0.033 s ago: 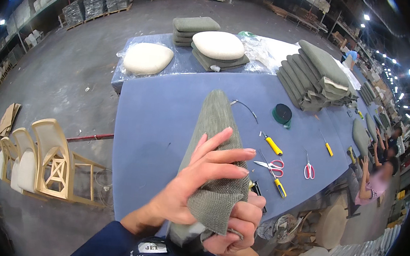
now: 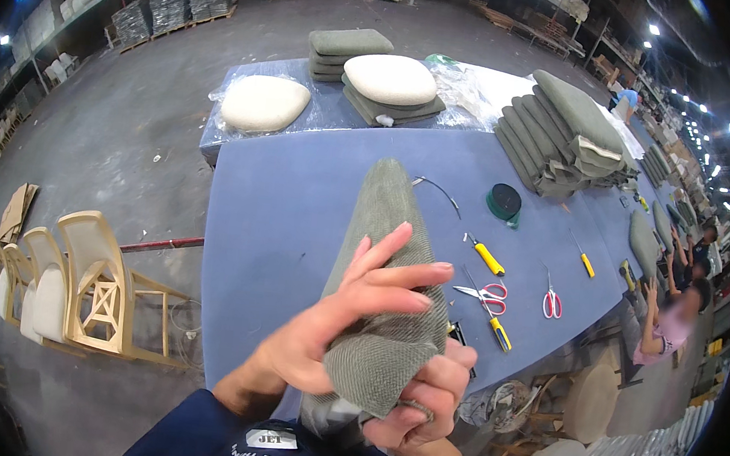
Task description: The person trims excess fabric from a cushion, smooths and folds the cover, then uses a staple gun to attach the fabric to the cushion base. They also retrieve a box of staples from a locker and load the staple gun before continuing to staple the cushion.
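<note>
A: How are the fingers set on the cushion cover [image 2: 382,289]?

B: The fingers [image 2: 396,269] of the left hand [image 2: 336,324] are spread apart and laid flat across the green fabric, palm pressed to its side. The right hand [image 2: 420,395] is curled shut around the lower end, with the cloth pinched inside the fist.

A: And where is the cover held?

B: It is held upright close to the chest, above the near edge of the blue table [image 2: 280,221], its top end pointed away.

A: What should be minded in the handling?

B: Probably the weave should be kept taut between the two hands, so that no fold is trapped. The red scissors [image 2: 484,293] and yellow screwdriver [image 2: 487,256] are left lying just beyond, well clear of the cloth.
</note>
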Demonstrator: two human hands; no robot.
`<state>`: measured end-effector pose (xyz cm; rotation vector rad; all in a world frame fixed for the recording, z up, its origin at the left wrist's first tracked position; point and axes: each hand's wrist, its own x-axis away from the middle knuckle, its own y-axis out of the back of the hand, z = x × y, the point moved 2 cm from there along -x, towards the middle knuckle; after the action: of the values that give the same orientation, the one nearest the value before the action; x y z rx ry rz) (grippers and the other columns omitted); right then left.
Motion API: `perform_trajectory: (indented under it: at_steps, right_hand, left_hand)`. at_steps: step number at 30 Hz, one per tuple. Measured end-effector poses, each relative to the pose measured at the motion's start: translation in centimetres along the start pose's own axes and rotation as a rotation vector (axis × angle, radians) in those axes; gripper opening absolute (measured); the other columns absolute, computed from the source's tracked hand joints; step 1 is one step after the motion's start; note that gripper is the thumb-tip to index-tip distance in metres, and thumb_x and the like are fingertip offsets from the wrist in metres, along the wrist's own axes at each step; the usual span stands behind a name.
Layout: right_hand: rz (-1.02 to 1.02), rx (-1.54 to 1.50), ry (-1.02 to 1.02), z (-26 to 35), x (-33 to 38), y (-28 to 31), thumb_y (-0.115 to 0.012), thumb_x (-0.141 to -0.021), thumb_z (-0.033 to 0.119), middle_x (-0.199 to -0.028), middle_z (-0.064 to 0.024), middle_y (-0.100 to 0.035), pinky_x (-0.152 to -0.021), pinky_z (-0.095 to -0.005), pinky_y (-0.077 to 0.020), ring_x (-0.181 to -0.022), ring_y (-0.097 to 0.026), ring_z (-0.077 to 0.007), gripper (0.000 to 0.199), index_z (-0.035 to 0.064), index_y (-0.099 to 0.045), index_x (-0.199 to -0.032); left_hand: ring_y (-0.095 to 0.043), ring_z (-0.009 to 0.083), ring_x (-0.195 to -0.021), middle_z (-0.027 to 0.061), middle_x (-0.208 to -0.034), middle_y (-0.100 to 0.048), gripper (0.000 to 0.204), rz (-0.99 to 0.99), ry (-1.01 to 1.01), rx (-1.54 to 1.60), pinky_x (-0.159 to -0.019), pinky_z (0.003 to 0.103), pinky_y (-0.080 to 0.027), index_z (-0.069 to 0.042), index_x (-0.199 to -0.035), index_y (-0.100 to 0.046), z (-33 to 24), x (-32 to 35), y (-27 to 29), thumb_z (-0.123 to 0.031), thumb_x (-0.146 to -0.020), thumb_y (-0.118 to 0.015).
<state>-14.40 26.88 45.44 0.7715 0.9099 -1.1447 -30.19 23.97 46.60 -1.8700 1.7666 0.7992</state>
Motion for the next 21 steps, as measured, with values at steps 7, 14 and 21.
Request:
perform_trajectory:
  at_steps: [7,14,21]
  right_hand:
    - [0.034,0.13,-0.028,-1.1,-0.5,1.2,-0.061,-0.099,0.024,-0.103,-0.011,-0.066,-0.074,-0.0456,-0.0405,-0.087,-0.05,-0.0286,0.021,0.0048,-0.061,-0.091]
    - [0.083,0.086,-0.026,-1.3,-0.7,1.0,-0.064,-0.09,0.017,-0.106,-0.0121,-0.065,-0.074,-0.0462,-0.0404,-0.089,-0.051,-0.0299,0.013,0.0051,-0.06,-0.095]
    - [0.098,0.023,0.062,-1.1,0.0,0.9,-0.065,-0.09,0.02,-0.112,-0.0099,-0.064,-0.075,-0.045,-0.0404,-0.093,-0.048,-0.0284,0.018,0.0081,-0.059,-0.102]
  left_hand:
    - [-0.026,0.0471,-0.155,0.0241,-0.161,-0.043,0.082,0.132,0.197,0.217,-0.129,0.054,0.002,0.007,-0.154,-0.043,-0.2,-5.2,3.1,-0.058,-0.105,-0.033]
    - [-0.034,0.0327,-0.153,0.0156,-0.151,-0.052,0.053,0.324,0.334,-0.291,-0.127,0.063,0.002,-0.007,-0.14,-0.061,-1.1,-7.2,0.7,-0.025,-0.091,-0.066]
    - [-0.042,0.0348,-0.144,0.0119,-0.131,-0.057,0.051,0.374,0.267,-0.327,-0.127,0.063,-0.004,-0.009,-0.133,-0.063,-2.4,-6.5,0.9,-0.018,-0.083,-0.069]
